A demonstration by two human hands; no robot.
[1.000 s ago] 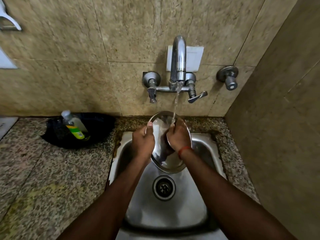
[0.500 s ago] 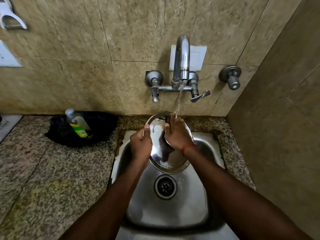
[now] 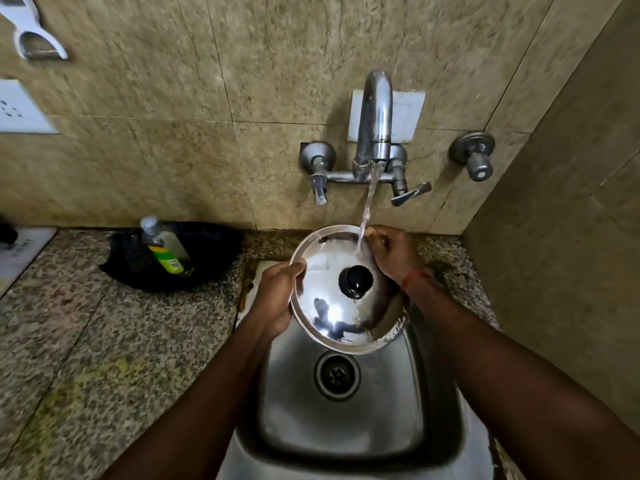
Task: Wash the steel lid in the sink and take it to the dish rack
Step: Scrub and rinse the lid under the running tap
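Note:
A round steel lid (image 3: 332,306) with a black knob (image 3: 356,281) is held tilted over the steel sink (image 3: 346,420), its top face towards me. My left hand (image 3: 277,292) grips the lid's left rim. My right hand (image 3: 393,252) holds the far right rim, fingers curled over the edge. Water runs from the tap (image 3: 375,123) onto the lid near my right hand and flows down past the knob.
A soap bottle (image 3: 165,249) lies in a black bowl (image 3: 207,251) on the granite counter (image 3: 104,341) left of the sink. Tiled walls close in behind and on the right. A wall valve (image 3: 474,155) sits right of the tap. The drain (image 3: 336,375) shows below the lid.
My right hand has moved off the lid's middle to its far right rim, uncovering the black knob. The lid's top face now shows fully under the water.

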